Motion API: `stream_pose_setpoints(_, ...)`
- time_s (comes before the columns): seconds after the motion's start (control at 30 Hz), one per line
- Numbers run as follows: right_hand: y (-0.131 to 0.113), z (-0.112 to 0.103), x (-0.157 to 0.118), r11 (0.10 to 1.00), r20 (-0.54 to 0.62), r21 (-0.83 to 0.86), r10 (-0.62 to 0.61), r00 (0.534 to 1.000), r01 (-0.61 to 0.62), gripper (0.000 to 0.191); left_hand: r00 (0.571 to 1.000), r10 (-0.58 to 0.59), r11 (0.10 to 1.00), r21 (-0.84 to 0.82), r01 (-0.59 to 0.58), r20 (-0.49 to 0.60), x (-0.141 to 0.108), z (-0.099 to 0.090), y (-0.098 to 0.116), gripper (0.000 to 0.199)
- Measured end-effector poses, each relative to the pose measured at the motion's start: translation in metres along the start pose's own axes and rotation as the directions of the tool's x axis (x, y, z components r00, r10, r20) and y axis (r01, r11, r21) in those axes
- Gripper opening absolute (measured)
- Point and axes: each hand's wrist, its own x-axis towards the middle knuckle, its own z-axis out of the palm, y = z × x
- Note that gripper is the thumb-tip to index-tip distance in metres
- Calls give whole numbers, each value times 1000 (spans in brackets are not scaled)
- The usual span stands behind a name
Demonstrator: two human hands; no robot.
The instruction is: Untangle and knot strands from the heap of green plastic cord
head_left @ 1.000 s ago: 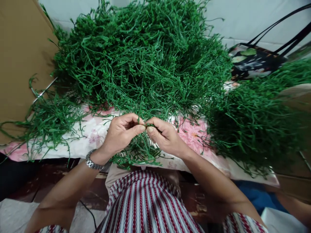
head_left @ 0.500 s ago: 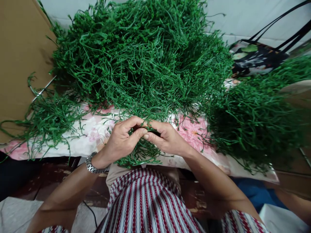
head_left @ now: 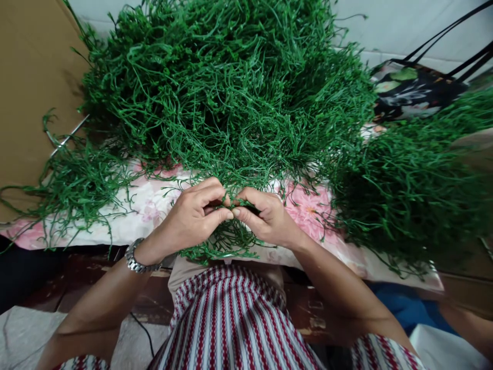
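Note:
Close together at the table's front edge, both of my hands pinch thin green plastic-looking stems (head_left: 228, 201). My left hand (head_left: 198, 210), with a metal watch (head_left: 139, 257) on its wrist, has thumb and forefinger closed on them. My right hand (head_left: 265, 213) pinches from the other side, thumb tips nearly touching. What exactly lies between the fingertips is partly hidden. Under the hands a small bunch of green stems (head_left: 219, 249) hangs over the edge. Beyond them rises a large heap of the same stems (head_left: 231, 97).
A smaller stem pile (head_left: 84, 185) with a metal rod (head_left: 69, 136) lies left, by a cardboard panel (head_left: 34, 92). Another pile (head_left: 400, 195) is at right, before a floral bag (head_left: 412, 90). A flowered cloth (head_left: 150, 205) covers the table. Someone's arm (head_left: 468, 329) shows at lower right.
My left hand has shifted slightly left and up, and the fingertips have drawn a little apart. Both hands keep pinching the stems. The piles look the same, with a slight camera shift.

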Motion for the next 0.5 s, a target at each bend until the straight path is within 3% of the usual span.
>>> stream_pose_setpoints(0.2, 3, 0, -3, 985, 67, -141, -88, 994, 97, 12, 991, 82, 984, 146, -98, 107, -1, 0, 2, 17)
stream_pose_setpoints(0.33, 3, -5, -3, 962, 219, -200, -141, 966, 186, 14, 969, 159, 969, 158, -190, 191, -4, 0, 0, 19)
stream_pose_setpoints(0.5, 2, -13, -3, 959, 383, -152, -164, 909, 238, 12, 912, 195, 943, 186, -275, 360, -5, -1, -1, 18)
